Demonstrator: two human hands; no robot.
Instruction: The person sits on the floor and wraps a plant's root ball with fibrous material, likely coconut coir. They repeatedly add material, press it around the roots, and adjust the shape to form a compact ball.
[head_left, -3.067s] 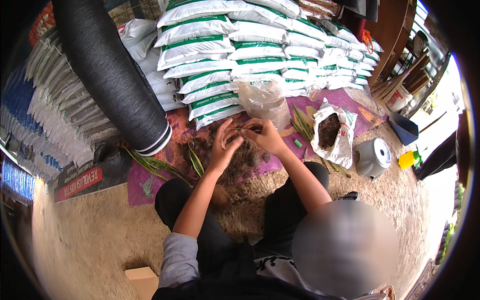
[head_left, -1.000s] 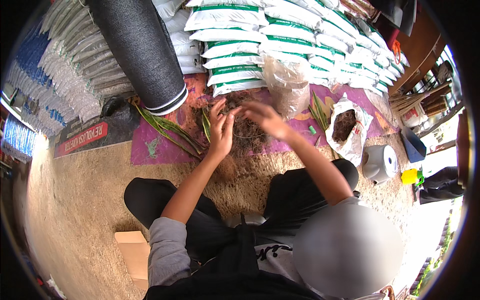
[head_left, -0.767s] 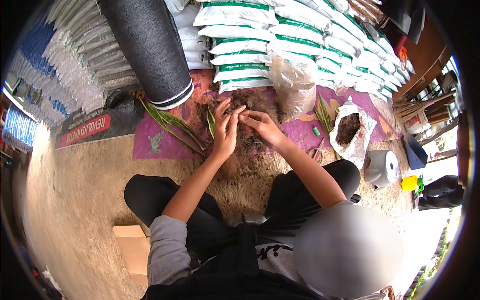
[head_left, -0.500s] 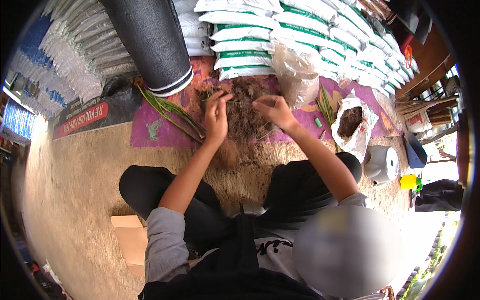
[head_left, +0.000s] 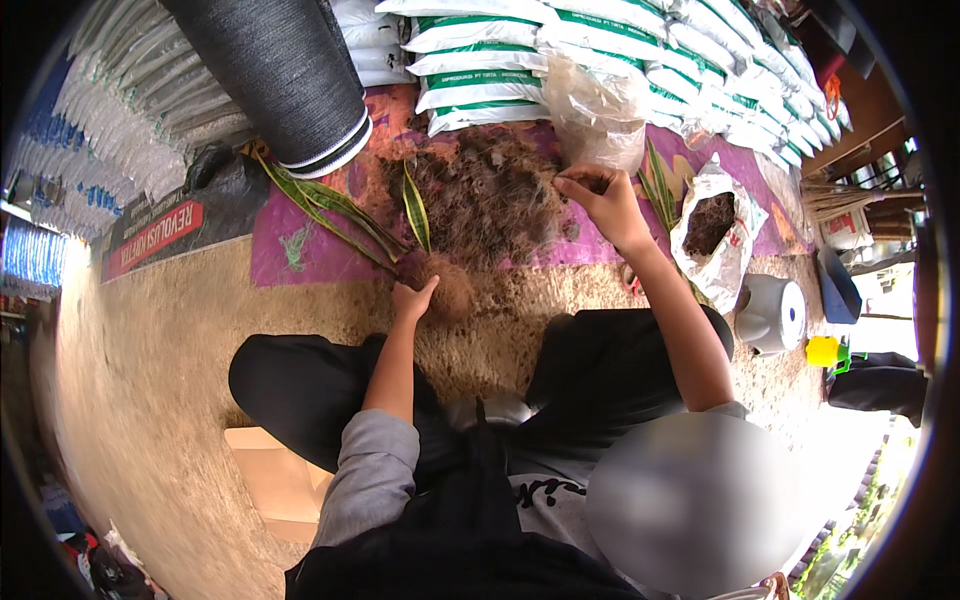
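Note:
A snake plant (head_left: 325, 197) with long yellow-edged leaves lies slanting to the left, its brown fibrous root ball (head_left: 450, 292) at the near end. My left hand (head_left: 414, 298) grips the base of this plant, thumb against the ball. One short leaf (head_left: 414, 212) stands up beside it. Beyond lies a loose heap of dark soil and fibre (head_left: 500, 195) on a purple sheet (head_left: 300, 262). Over the right side of the heap, my right hand (head_left: 608, 207) is raised with thumb and fingers pinched together; what they hold, if anything, is too small to make out.
A black mesh roll (head_left: 270, 80) stands behind the plant. Stacked white-and-green sacks (head_left: 480, 62) line the back, with a clear plastic bag (head_left: 597, 115) before them. To the right are an open soil bag (head_left: 708, 225), a grey-white container (head_left: 770, 313) and more snake plant leaves (head_left: 657, 190).
My left hand has come down from the soil heap to the plant's base and root ball. My right hand has moved to the right. The short leaf now shows upright.

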